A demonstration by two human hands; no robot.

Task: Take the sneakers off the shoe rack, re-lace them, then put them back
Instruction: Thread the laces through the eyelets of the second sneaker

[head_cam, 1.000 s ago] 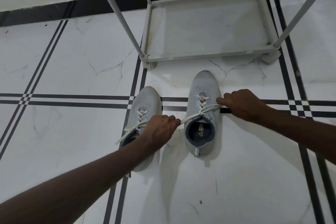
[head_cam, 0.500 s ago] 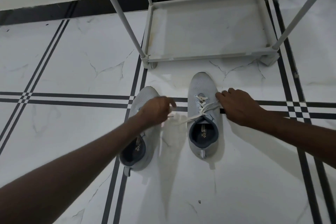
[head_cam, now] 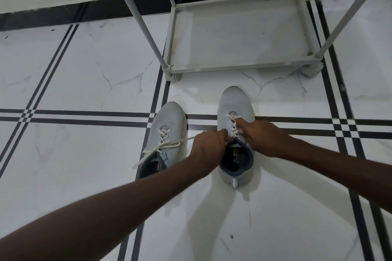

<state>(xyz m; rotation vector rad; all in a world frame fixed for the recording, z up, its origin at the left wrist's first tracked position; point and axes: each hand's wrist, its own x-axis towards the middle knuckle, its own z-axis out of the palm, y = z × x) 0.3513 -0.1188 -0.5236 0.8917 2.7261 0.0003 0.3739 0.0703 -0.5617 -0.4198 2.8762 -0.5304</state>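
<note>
White marble-look floor [head_cam: 74, 176] with black double stripes, plus a grey shoe rack [head_cam: 239, 68] up top, bottom shelf bare. Just in front of the rack, on the tile: two light grey sneakers, toes toward it. Left sneaker [head_cam: 167, 125] sitting untouched, loose white lace [head_cam: 157, 150] flopped off to the side. Right sneaker [head_cam: 235, 108] getting all the attention, both hands meeting over its tongue. Left hand [head_cam: 209, 146] curled tight, pinching a lace end that trails out over the other shoe. Right hand [head_cam: 261, 135] closed down on the lacing [head_cam: 232, 122] from the other side, fingertips buried in the crossings.
</note>
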